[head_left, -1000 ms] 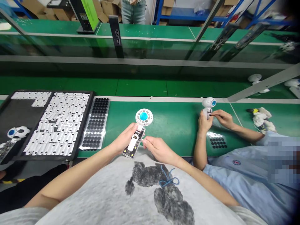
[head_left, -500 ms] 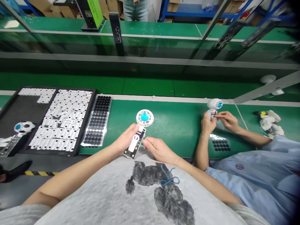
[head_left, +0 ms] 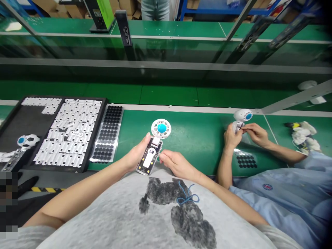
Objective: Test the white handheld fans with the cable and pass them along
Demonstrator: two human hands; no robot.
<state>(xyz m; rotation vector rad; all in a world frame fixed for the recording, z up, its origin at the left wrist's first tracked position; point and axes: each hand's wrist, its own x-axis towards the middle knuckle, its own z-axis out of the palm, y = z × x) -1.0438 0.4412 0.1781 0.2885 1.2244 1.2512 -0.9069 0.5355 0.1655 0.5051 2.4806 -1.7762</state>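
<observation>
My left hand [head_left: 138, 152] is closed around the left side of a clear-cased device [head_left: 149, 157] with a dark circuit board and a white strip on it. A round white head with a blue centre [head_left: 161, 128] sticks up from its top end. My right hand [head_left: 177, 163] is closed at the device's right edge, thumb and fingertips pressed together; whatever they pinch is too small to make out. Left of my hands lies a clear sheet of round black pads [head_left: 107, 133].
A black tray [head_left: 84, 166] of white parts stands at the left, with a football-patterned device [head_left: 28, 140] on it. At the right, a co-worker's hands [head_left: 233, 136] hold a similar device near another pad sheet [head_left: 246, 160]. White gloves [head_left: 303, 133] lie beyond.
My left thumb has moved off the top of the device, which now shows more of its board and faces the camera more. The view has shifted slightly.
</observation>
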